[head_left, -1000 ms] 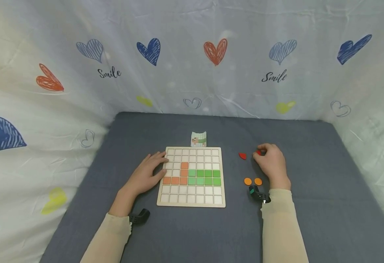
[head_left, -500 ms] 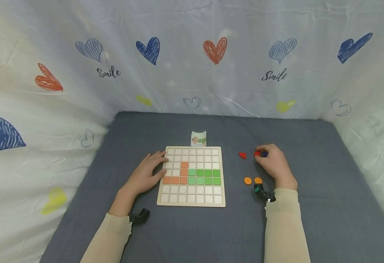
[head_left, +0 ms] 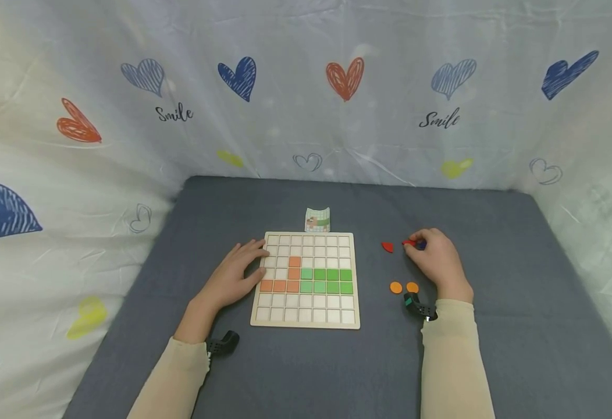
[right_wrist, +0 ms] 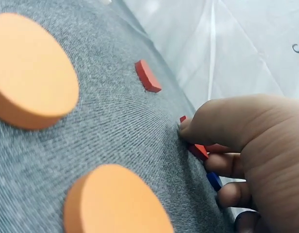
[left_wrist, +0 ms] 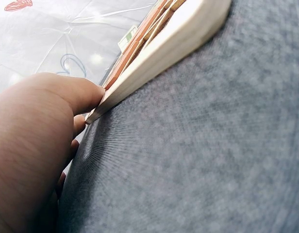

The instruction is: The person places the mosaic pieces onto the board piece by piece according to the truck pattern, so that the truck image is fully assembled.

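Observation:
My left hand (head_left: 235,276) lies at the left edge of a wooden grid board (head_left: 306,325), fingers spread and fingertips touching its rim. Orange and green squares (head_left: 332,281) fill some of the board's cells. To the right of the board, my right hand (head_left: 438,262) pinches a small red piece (right_wrist: 198,151) between thumb and fingers, low over the cloth. Fingers partly cover the red piece. A blue piece (right_wrist: 214,181) sits under the same hand, mostly hidden. A second red piece, with a curved edge (head_left: 387,247), lies to the left of that hand.
Two orange discs (head_left: 395,287) lie side by side nearer to me, close to the right wrist. Behind the board is a small printed card (head_left: 317,220). Dark grey cloth (head_left: 306,378) covers the table, and a white curtain (head_left: 285,134) with hearts hangs behind it.
My right hand has shifted slightly right, uncovering part of the blue piece. The red piece at its fingertips has turned and shows less of its face. My left hand stays put.

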A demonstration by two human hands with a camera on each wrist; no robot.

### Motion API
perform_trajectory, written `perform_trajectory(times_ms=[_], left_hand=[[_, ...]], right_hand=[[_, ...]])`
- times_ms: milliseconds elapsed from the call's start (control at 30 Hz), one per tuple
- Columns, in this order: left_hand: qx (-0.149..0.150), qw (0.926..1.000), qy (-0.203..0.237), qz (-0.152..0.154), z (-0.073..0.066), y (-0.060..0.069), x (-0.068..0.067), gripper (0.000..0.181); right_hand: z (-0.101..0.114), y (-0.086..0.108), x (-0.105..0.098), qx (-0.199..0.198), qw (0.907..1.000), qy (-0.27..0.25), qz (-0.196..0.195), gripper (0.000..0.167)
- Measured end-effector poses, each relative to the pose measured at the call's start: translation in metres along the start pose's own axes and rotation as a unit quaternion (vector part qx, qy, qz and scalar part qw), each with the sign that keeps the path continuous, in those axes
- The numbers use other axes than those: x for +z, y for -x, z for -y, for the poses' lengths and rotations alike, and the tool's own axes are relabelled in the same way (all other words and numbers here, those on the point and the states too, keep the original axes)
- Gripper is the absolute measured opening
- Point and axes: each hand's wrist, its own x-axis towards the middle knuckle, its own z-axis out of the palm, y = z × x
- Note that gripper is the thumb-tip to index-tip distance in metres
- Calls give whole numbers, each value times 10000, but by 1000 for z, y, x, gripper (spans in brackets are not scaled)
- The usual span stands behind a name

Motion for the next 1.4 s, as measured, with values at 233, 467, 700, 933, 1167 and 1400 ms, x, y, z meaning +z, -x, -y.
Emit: perform_trajectory(times_ms=[233, 467, 700, 933, 1167, 1400], left_hand=[[-46, 10000, -17, 0, -1, 0, 0, 46], [-108, 9999, -50, 41, 1, -1, 1, 45], [3, 10000, -65, -6, 1, -1, 2, 45], [-62, 10000, -45, 23, 2, 0, 1, 45], [-39, 10000, -49, 15, 3, 0, 1, 45], [-17, 10000, -12, 32, 4, 0, 1, 45]], right_hand=[[-1, 0, -1, 47, 9999, -3, -95, 31], [-2, 2, -3, -71, 9989, -440, -151, 28], [5, 0, -1, -331, 9962, -683, -431, 27], [22, -4, 8, -724, 9938, -761, -366, 22], [47, -7, 23, -1096, 9899, -902, -44, 20], [78, -8, 39, -1407, 9858, -802, 436, 23]])
